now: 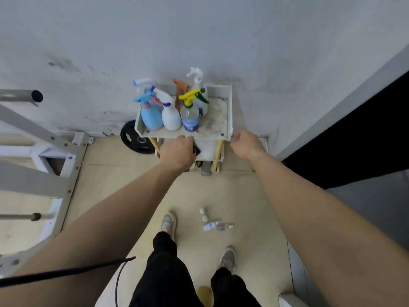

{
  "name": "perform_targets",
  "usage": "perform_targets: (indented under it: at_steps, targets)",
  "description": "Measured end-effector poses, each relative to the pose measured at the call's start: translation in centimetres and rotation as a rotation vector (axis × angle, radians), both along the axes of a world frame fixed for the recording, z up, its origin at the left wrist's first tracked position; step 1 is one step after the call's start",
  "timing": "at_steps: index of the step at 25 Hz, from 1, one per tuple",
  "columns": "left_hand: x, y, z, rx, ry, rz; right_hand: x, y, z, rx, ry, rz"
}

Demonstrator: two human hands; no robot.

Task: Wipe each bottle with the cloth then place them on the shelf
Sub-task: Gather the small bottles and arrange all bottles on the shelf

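Note:
A small white shelf [229,111] stands against the wall. On its top tray stand a blue spray bottle [151,117], a white spray bottle [170,117], a clear bottle with a yellow and green trigger [190,118] and a white bottle [198,82] behind them. My left hand [177,151] hovers at the tray's front edge and grips a dark cloth [197,150], mostly hidden by the hand. At the tray's front right corner, my right hand [246,144] has its fingers curled round a small clear object [233,138]; what it is I cannot tell.
Small bottles [213,226] and two white round pieces [203,214] lie on the wooden floor near my feet. A black weight plate [132,138] leans left of the shelf. A grey metal rack [44,138] fills the left side. A brown cloth [181,87] hangs at the tray's back.

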State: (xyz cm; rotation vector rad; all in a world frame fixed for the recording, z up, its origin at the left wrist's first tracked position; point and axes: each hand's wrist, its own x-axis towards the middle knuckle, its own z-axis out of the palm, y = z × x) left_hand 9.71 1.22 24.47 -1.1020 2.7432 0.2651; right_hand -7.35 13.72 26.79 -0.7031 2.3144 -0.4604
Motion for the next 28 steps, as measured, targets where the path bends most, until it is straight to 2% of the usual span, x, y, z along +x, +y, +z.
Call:
perform_targets:
  at_steps: [7, 13, 16, 21, 24, 28]
  targets:
    - [4.2, 7.3, -7.5, 0.254, -0.154, -0.035, 6.6, 7.6, -9.5, 0.146, -0.076, -0.104]
    - [9.6, 7.4, -20.2, 0.38, -0.317, -0.106, 13.4, 9.4, -23.2, 0.207, -0.14, -0.188]
    - [10.7, 8.7, -29.7, 0.442, -0.37, -0.146, 15.3, 11.3, -33.0, 0.253, -0.151, -0.215]
    - [10.2, 14.1, -49.6, 0.551, -0.363, -0.232, 15.4, 16.3, -53.0, 0.33, -0.183, -0.24]
    - [9.4, 17.8, -60.6, 0.512, -0.346, -0.298, 14.8, 18.7, -63.8, 0.336, -0.178, -0.249]
    - [7.5, 21.8, -72.0, 0.346, -0.22, -0.366, 13.7, 20.9, -75.6, 0.338, -0.146, -0.363]
